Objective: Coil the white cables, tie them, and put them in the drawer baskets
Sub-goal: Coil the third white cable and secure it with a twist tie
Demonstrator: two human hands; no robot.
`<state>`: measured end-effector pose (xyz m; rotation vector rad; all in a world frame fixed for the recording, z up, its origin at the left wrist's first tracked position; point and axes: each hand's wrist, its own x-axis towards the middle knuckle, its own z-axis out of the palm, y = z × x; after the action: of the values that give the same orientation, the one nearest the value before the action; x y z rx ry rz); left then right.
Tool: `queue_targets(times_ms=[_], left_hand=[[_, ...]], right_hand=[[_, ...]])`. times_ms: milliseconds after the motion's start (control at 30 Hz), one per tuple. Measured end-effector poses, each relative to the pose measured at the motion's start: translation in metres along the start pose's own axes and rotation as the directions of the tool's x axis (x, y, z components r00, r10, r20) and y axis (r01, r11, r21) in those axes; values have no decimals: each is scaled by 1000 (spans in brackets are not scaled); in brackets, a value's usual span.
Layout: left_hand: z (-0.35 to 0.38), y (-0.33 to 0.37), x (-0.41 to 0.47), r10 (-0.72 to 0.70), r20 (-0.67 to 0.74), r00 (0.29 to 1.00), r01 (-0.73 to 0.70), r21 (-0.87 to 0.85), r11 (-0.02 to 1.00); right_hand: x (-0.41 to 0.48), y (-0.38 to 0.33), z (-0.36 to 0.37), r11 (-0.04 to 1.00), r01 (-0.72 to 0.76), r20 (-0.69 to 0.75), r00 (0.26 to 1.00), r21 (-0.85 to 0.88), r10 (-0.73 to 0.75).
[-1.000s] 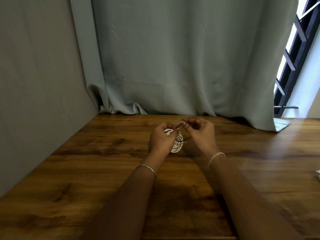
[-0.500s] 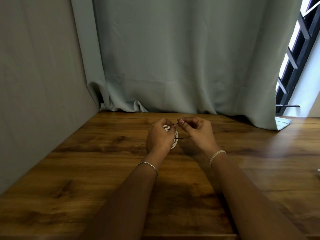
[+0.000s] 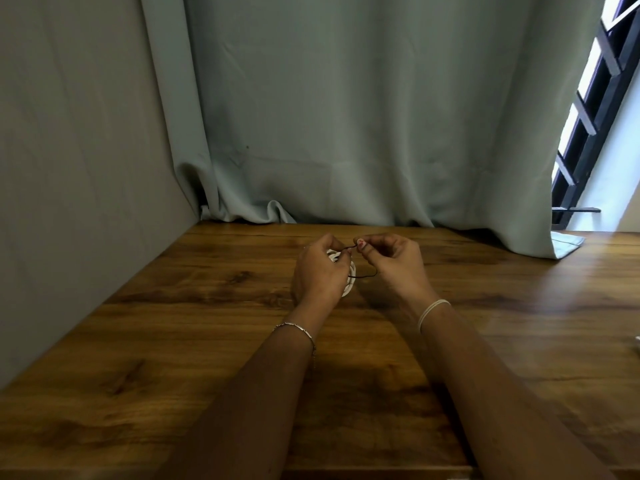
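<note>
Coiled white cable (image 3: 333, 255): sitting in the left hand (image 3: 320, 271), whose fingers are curling round it, over the far middle of the wooden table (image 3: 173, 341); whether it is touching the wood cannot be told. Thin black tie (image 3: 363, 276): running from the coil to the right hand (image 3: 394, 261), whose thumb and forefinger are pinching its upper end. Grey-green curtain (image 3: 346, 116): hanging behind

Less of the white cable coil (image 3: 350, 284) in sight behind the left hand (image 3: 320, 273) than before; black tie (image 3: 365, 276) loop smaller.
</note>
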<state>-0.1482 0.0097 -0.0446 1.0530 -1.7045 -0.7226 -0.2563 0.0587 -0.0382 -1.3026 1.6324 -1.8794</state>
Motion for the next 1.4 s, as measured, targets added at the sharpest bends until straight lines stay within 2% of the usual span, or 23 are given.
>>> queue_targets(times_ms=[300, 433, 733, 900, 1067, 1267, 1400], left_hand=[[-1, 3, -3, 2, 56, 998, -2, -10, 1000], [1, 0, -1, -19, 67, 998, 21, -24, 999], [4, -2, 2, -54, 80, 995, 61, -91, 994], [6, -2, 2, -86, 99, 991, 98, -129, 987], [5, -5, 5, -109, 97, 989, 123, -158, 980], [6, -5, 3, 19, 139, 990, -8, -79, 997], [6, -4, 3, 37, 135, 990, -34, -19, 999]], right_hand=[[-1, -3, 1, 997, 83, -63, 995, -4, -83], [0, -1, 2, 983, 134, -59, 988, -128, -143], [-1, -2, 1, 987, 108, -32, 993, -117, -113], [-3, -2, 3, 964, 164, -77, 980, -209, -183], [-3, -2, 2, 955, 193, -102, 970, -224, -220], [-1, 1, 1, 965, 149, -140, 973, -216, -181], [3, 4, 0, 975, 97, -89, 989, -201, -117]])
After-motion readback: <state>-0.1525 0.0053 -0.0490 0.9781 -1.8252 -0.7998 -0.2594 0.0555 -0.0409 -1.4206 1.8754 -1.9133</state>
